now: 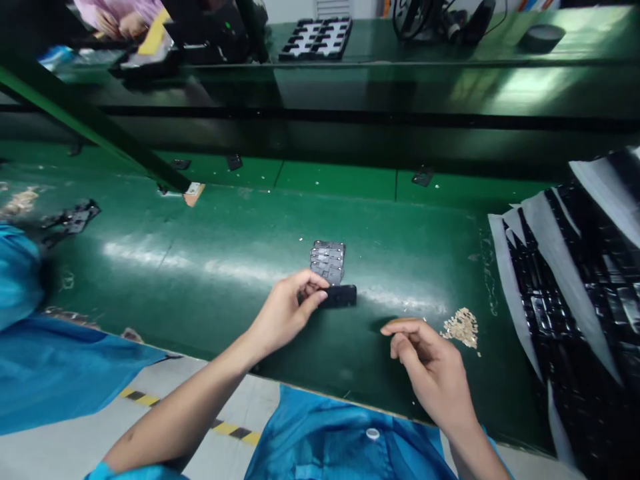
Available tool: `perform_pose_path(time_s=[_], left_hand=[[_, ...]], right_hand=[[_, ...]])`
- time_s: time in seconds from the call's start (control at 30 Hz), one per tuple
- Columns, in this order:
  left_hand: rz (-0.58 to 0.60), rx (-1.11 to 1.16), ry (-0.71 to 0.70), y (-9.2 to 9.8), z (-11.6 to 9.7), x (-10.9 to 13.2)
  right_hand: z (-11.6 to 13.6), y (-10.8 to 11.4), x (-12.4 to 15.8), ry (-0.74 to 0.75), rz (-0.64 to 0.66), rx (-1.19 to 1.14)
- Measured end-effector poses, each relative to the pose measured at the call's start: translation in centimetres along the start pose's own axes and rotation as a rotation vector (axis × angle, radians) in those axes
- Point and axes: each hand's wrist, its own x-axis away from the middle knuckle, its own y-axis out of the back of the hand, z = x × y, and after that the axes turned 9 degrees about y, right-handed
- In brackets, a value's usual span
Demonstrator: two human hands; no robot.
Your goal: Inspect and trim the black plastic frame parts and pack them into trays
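Note:
My left hand (287, 310) pinches one end of a flat black plastic part (341, 296) between thumb and fingers. The part is held out to the right, just in front of a small group of dark grey plastic parts (328, 259) lying side by side on the green table (240, 240). Apart from it, to the right, my right hand (433, 363) hovers with curled fingers, thumb close to the index finger. Whatever may lie between those fingertips is too small to make out. A pile of tiny tan pieces (461, 327) lies just beyond my right hand.
Black trays with pale sheets (555, 280) are stacked at the right. A green post (100, 127) slants across the left. A raised shelf (400, 83) runs along the back, bearing a parts tray (317, 38). Co-workers' blue sleeve (17, 277) and hands (120, 25) show at left.

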Motion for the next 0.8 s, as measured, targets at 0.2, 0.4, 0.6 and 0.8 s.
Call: perform_pose_path(time_s=[0.2,0.4,0.6,0.8], left_hand=[[-0.120,-0.249,-0.155,1.6,1.2,-3.1],[-0.182,-0.307,-0.241,1.6,1.6,-3.2],[-0.317,-0.420,-0.214,4.9,2.1,-6.1],[-0.596,-0.534,0.024,13.3,2.1,-17.3]], right_hand=[[0.1,0.1,0.1,0.050,0.014,0.055],[-0.2,-0.1,0.4,0.044,0.001,0.074],[-1.3,0.4,1.0,0.031,-0.036,0.097],[-2.0,1.4,0.4,0.111,-0.078,0.181]])
